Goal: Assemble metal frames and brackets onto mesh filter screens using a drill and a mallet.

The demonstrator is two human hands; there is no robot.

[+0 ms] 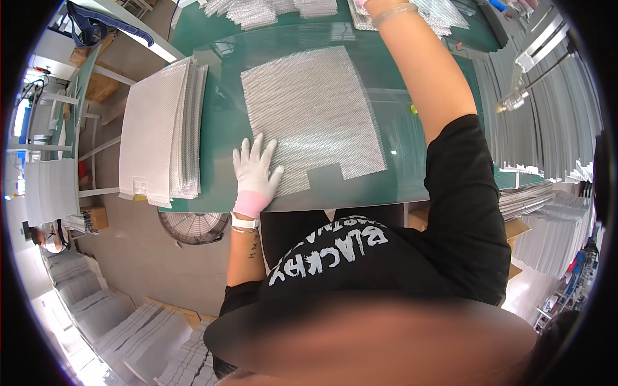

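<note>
A silvery, translucent sheet with a fine dimpled texture (309, 109) lies flat on the green table, a rectangular notch cut in its near edge. My left hand (256, 168), in a white glove with a pink cuff, rests on the sheet's near left edge with its fingers spread. My right arm (438, 77) stretches to the far side of the table, towards a pile of similar sheets (444, 16). Only a bit of pink cuff shows past its bracelet (394, 13). The right hand itself is cut off by the upper edge, so its fingers are hidden.
A thick stack of whitish sheets (154, 128) stands along the table's left side. More piles (270, 9) lie at the far edge. Large upright stacks (541, 109) and a metal arm (537, 51) are on the right. A round fan (194, 228) sits below the table's front edge.
</note>
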